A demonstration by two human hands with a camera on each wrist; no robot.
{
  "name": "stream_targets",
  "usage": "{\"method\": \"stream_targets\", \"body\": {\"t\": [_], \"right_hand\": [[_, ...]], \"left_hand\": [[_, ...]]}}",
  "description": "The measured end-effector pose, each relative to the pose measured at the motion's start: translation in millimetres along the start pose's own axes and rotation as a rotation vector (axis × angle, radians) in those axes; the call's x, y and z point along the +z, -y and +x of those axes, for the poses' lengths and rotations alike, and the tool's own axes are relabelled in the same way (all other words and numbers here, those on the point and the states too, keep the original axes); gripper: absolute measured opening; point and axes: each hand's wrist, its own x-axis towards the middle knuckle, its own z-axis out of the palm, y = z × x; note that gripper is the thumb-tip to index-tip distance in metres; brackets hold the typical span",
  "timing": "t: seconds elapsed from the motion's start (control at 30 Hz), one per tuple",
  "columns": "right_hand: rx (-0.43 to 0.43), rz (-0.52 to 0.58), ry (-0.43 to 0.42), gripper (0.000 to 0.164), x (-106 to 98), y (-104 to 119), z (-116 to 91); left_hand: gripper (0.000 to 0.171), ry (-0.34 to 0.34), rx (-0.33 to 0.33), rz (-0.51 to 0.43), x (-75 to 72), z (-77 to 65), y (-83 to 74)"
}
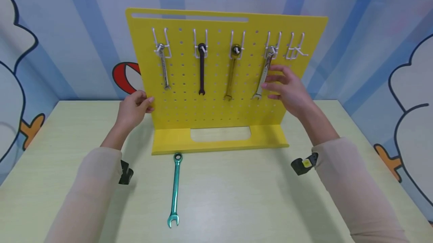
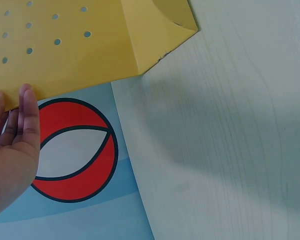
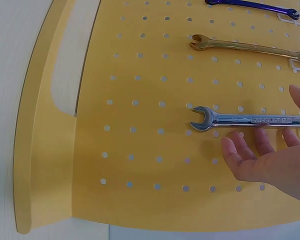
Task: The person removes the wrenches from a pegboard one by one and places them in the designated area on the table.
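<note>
While I have the left hand (image 1: 132, 110) pinching the side edge of the yellow pegboard (image 1: 210, 70), its fingers grasping just that border, presumably to stop the upright panel from tipping, I hold the right hand (image 1: 291, 90) beside the long silver wrench (image 1: 264, 75). Those right fingers are released, slightly bent and spread along the right of the shank, and from here I cannot tell whether any tip touches the metal. The wrench hangs by its ring end from a white hook (image 1: 279, 39) above the fingers, so its open end drops to their lower left. Farther left of them, I count a gold wrench (image 1: 232, 75), a dark wrench (image 1: 202, 72) and a short silver wrench (image 1: 164, 68) hung the same way, which I take as leaving each shank free to grasp. A farther white hook (image 1: 299, 50) sits above and right of the same fingers. Below and between both hands, a teal wrench (image 1: 175, 186) lies flat on the bench (image 1: 236, 190), presumably set within easy reach.
</note>
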Motion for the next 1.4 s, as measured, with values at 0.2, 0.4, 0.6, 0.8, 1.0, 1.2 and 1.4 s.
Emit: {"method": "stream_targets", "body": {"t": [0.2, 0.4, 0.6, 0.8, 1.0, 1.2, 1.4], "right_hand": [[-0.002, -0.020, 0.006, 0.047, 1.3, -0.2, -0.3], [-0.014, -0.017, 0.015, 0.049, 2.8, -1.1, -0.4], [-0.015, -0.025, 0.032, 0.052, 1.2, -1.9, -0.8], [-0.027, -0.072, 0.028, 0.039, -0.3, -3.5, -0.5], [-0.033, -0.112, 0.014, 0.032, 0.5, -3.0, -0.8], [-0.041, -0.046, 0.027, 0.030, 0.1, -1.5, -0.8], [-0.056, -0.027, 0.041, 0.027, -1.1, -0.1, -2.1]], "left_hand": [[0.031, -0.001, 0.008, -0.001, 0.1, -0.6, -0.5], [0.031, 0.001, 0.010, -0.010, 0.4, -1.4, -1.2], [0.031, 0.002, 0.002, -0.014, 0.3, -0.9, -0.8], [0.030, 0.000, 0.007, -0.013, 0.6, -0.6, -0.4], [0.030, -0.002, 0.016, -0.007, 0.8, -0.2, 0.8], [0.030, -0.001, 0.003, -0.011, 0.2, -0.9, -1.3], [0.029, -0.004, 0.003, -0.016, 0.3, 0.0, -0.6]]}}
